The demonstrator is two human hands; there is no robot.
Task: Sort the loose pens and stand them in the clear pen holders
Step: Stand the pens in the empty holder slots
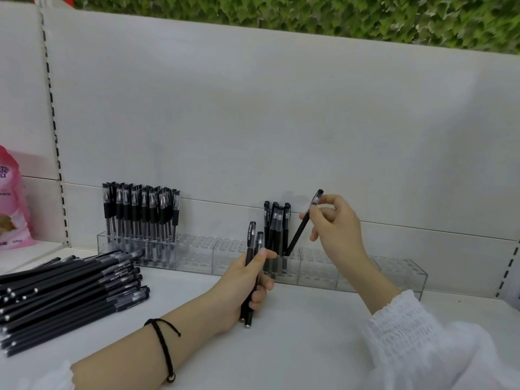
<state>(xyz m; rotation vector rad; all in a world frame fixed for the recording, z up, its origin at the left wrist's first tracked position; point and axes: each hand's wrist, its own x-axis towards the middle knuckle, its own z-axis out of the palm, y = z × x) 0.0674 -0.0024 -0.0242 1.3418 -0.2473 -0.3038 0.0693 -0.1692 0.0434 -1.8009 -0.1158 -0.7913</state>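
Pens (251, 238), barrels half behind fingers (261, 297)

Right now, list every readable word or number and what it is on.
"TEST": on a held pen in the left hand and on the loose pens; the rest is blurred.
"500g": on the pink bag, faint; its other print is unreadable.

A retail shop is indicated. White metal display shelving is seen, with a plain back panel (253, 108) and slotted uprights (55, 136) at the sides. Identical black gel pens (140, 212) are stocked upright in clear pen holders (394, 274), and a stack of loose pens (70, 291) is laid on the shelf (309, 333). A pink packaged product (11, 204) is displayed in the adjoining bay. Artificial green foliage (309, 12) is fitted above.
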